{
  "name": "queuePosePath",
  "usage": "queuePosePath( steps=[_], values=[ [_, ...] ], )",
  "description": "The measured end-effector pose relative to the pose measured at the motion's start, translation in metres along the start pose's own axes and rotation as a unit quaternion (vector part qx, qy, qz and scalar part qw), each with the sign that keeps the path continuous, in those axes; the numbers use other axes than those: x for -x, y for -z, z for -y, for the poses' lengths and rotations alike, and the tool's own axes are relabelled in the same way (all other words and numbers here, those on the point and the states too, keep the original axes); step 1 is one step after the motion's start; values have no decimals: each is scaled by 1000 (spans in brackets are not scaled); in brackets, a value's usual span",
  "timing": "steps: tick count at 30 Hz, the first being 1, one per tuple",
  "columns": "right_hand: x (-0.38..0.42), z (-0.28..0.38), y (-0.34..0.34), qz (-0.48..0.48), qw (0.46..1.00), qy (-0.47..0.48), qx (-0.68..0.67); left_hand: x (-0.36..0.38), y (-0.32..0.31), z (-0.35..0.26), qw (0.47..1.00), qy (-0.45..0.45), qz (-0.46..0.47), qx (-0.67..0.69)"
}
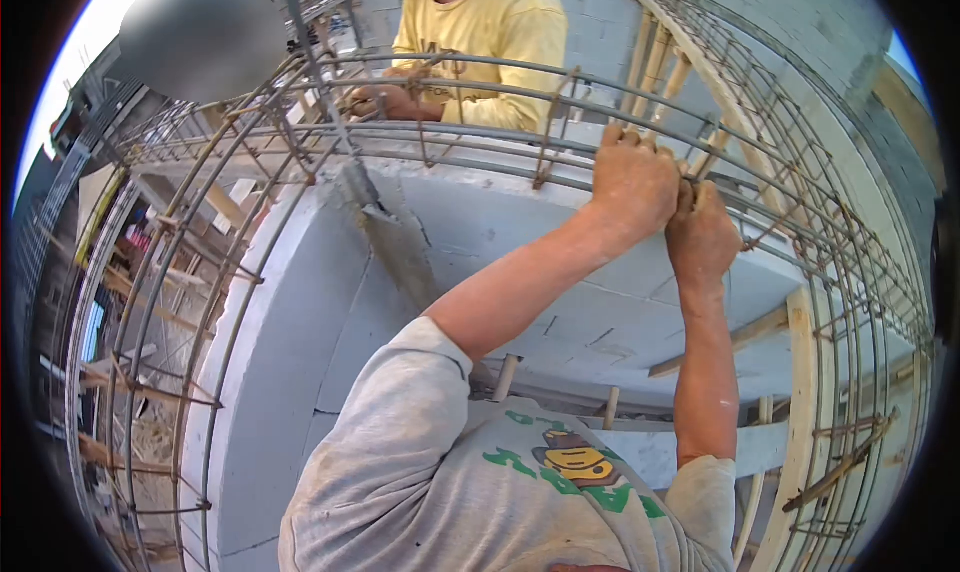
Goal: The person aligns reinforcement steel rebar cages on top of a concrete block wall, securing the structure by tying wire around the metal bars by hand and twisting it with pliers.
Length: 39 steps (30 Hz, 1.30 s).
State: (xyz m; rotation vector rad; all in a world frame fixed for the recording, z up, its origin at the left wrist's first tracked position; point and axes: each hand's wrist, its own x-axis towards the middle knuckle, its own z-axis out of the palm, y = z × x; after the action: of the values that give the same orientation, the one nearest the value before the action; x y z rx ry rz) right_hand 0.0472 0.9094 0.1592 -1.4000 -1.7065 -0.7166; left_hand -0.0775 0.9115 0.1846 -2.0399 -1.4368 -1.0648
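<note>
My left hand (637,180) reaches up and to the right, its fingers curled over the horizontal steel rebar (590,107) of a cage above the block wall. Close beside it, my right hand (703,230) is closed, with its thumb and fingers pressed together at the lower bars. Whatever sits in that pinch is too small or too covered to make out. The two hands nearly touch where they meet at the bars. Left of them, a rusty stirrup (552,132) wraps the long bars.
Across the cage, a person in a yellow shirt (500,32) has hands at the bars. A light grey block wall (490,222) stands below. More rebar cages run down the left (190,272) and right (840,232). A wooden post (800,392) stands at right.
</note>
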Motion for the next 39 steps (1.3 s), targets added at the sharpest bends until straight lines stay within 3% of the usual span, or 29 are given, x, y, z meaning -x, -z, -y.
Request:
queuePosePath(
  steps=[1, 4, 9, 13, 16, 22, 28, 31, 39],
  values=[
    [1, 0, -1, -8, 1000, 8, -8, -5, -6, 2, 997, 3, 81, 6],
    [-1, -2, -4, -16, 1000, 11, -19, -23, -2, 1, 975, 55, 197, 92],
    [2, -3, -9, -32, 998, 8, -54, -41, -20, -7, 962, 63, 240, 115],
    [-2, -4, 2, 41, 991, -20, -127, -37, -18, -12, 970, 91, 214, 67],
    [-5, -12, 3, 85, 974, -68, -199, -39, -12, -16, 953, 129, 246, 122],
    [-10, -14, 5, 92, 978, -42, -185, -27, -20, -27, 975, 174, 90, 101],
    [-12, -16, 8, 92, 976, -29, -196, -13, -29, -33, 957, 200, -80, 196],
    [-17, -21, 7, 135, 965, -85, -208, -12, -28, -27, 950, 199, -49, 234],
    [-17, -20, 7, 122, 966, -68, -218, -13, -20, -28, 938, 219, -34, 265]
  ],
)
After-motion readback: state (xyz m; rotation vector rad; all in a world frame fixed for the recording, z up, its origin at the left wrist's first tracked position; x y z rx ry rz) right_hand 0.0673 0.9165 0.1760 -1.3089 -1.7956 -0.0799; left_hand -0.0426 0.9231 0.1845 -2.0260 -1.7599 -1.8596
